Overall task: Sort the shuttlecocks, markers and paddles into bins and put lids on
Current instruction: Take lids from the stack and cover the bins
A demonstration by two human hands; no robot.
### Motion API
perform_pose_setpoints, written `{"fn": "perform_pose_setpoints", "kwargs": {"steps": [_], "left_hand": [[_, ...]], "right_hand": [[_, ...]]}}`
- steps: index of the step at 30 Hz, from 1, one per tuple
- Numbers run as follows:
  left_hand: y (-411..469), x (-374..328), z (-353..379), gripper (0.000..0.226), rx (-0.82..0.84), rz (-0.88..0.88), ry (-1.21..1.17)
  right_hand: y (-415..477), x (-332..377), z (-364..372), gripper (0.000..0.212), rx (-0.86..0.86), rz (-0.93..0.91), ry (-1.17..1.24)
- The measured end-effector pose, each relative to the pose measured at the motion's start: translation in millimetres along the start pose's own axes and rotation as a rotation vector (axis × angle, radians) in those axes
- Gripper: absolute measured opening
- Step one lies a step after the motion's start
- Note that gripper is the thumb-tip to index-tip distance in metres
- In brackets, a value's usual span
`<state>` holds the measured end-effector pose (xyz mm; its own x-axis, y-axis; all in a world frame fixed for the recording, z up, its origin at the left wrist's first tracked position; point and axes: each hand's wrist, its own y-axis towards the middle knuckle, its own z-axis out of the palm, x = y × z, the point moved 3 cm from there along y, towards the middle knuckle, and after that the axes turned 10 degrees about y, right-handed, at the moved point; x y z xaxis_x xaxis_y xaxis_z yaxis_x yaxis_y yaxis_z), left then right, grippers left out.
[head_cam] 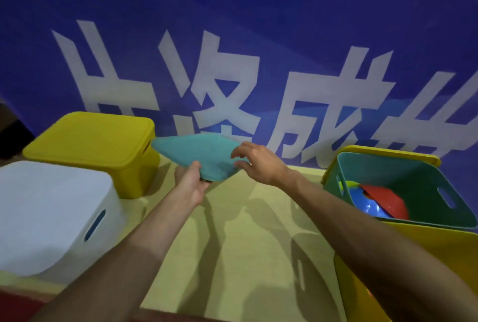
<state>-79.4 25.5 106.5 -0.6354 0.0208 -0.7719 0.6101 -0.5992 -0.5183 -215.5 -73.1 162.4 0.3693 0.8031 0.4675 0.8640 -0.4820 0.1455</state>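
Note:
A teal lid [199, 152] hangs tilted in the air above the middle of the table. My left hand [190, 183] grips its near edge from below. My right hand [254, 163] pinches its right edge with thumb and fingers. At the right stands an open teal bin [413, 174] holding a red marker cone [382, 198], a blue one [367, 209] and a bit of a yellow-green one [349, 184]. A white bin [49, 218] with its lid on stands at the left. Behind it is a yellow bin [95, 145], also lidded.
A yellow lid [382, 152] leans behind the teal bin. Another yellow bin [362, 290] stands at the front right under my right forearm. A blue banner [232, 24] with large white characters rises behind the yellow-green table [245, 231].

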Motion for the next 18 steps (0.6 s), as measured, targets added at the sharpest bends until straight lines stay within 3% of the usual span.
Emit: {"fn": "perform_pose_setpoints", "kwargs": {"steps": [7,14,18], "left_hand": [[-36.2,0.9,-48.5,0.046,0.151,0.043,0.064],[-71.4,2.4,-43.1,0.038,0.218,0.093,0.146],[-90.5,16.9,-14.5,0.038,0.24,0.122,0.209]], "right_hand": [[-31.8,5.7,-11.4,0.042,-0.211,0.347,0.108],[-78.7,-10.1,-47.0,0.058,-0.483,0.515,-0.118],[-118.9,-50.3,-84.7,0.065,-0.589,0.583,-0.087]]}}
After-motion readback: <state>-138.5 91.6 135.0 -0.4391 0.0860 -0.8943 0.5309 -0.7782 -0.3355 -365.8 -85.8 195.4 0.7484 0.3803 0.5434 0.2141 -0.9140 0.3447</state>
